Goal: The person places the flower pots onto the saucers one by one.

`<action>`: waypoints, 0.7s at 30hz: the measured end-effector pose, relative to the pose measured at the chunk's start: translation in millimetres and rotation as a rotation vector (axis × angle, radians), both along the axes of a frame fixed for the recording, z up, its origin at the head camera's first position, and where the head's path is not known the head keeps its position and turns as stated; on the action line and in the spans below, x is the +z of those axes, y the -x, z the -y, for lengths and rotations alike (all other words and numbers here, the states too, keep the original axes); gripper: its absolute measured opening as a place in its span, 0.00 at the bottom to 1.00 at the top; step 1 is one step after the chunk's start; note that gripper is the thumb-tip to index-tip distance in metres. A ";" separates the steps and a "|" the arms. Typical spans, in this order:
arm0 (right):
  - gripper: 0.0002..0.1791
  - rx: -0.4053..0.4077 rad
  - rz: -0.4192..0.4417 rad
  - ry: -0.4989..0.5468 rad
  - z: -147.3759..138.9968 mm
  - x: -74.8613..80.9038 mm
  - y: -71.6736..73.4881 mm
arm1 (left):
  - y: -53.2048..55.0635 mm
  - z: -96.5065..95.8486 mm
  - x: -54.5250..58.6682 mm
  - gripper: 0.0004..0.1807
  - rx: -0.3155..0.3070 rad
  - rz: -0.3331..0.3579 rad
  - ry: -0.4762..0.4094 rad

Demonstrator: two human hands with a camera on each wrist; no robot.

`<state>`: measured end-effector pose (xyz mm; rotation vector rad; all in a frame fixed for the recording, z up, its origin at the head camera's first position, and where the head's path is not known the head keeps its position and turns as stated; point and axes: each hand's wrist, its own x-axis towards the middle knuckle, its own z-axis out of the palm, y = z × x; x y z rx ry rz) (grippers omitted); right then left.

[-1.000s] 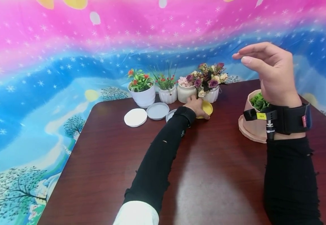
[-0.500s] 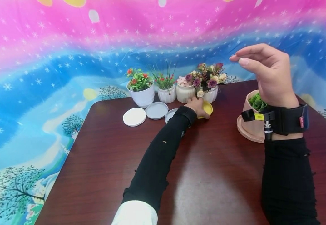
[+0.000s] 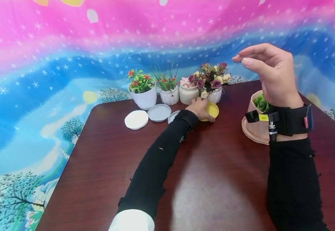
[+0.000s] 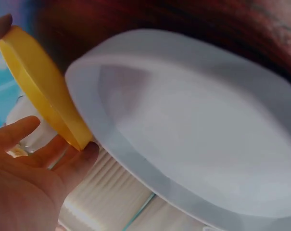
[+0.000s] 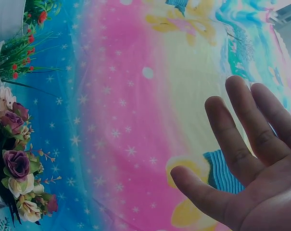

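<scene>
Standing on a pink saucer (image 3: 248, 136) near the right edge of the desk (image 3: 213, 179), the pink pot (image 3: 260, 129) is the only pot set on a saucer. Farther in, a white saucer (image 3: 136, 120), a grey saucer (image 3: 159, 113) and a third saucer (image 3: 171, 117), partly hidden by the left sleeve (image 3: 163, 154), lie with nothing seen on them. Along the far edge, from the far left corner rightward, a large white pot (image 3: 144, 98), a small white pot (image 3: 169, 97), a cream pot (image 3: 189, 95) and a rose pot (image 3: 216, 96) show no saucers beneath; most of the work seems left. Nearer, the right hand (image 3: 275, 72) hangs raised, loosely bent, holding nothing. Beyond it, the left hand (image 3: 197, 109) spans the yellow saucer (image 3: 213, 110), gripping its rim, just before the cream and rose pots; whether that saucer touches the desk I cannot tell.
</scene>
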<state>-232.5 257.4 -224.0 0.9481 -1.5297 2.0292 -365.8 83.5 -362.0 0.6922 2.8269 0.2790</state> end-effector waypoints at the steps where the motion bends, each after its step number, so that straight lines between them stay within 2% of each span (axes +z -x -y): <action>1: 0.14 0.001 -0.002 -0.001 0.4 0.2 0.0 | -2.0 1.1 0.9 0.53 -0.007 0.000 -0.001; 4: 0.14 0.003 -0.015 -0.008 1.0 0.4 -0.1 | -7.9 4.1 1.6 0.54 -0.032 -0.009 -0.007; 13: 0.13 -0.007 -0.002 -0.013 2.9 -0.6 -0.1 | -21.5 8.6 -5.4 0.53 -0.093 -0.034 -0.005; 21: 0.13 -0.018 -0.001 -0.023 4.0 0.5 -0.4 | -33.9 6.6 0.8 0.55 -0.160 -0.054 0.025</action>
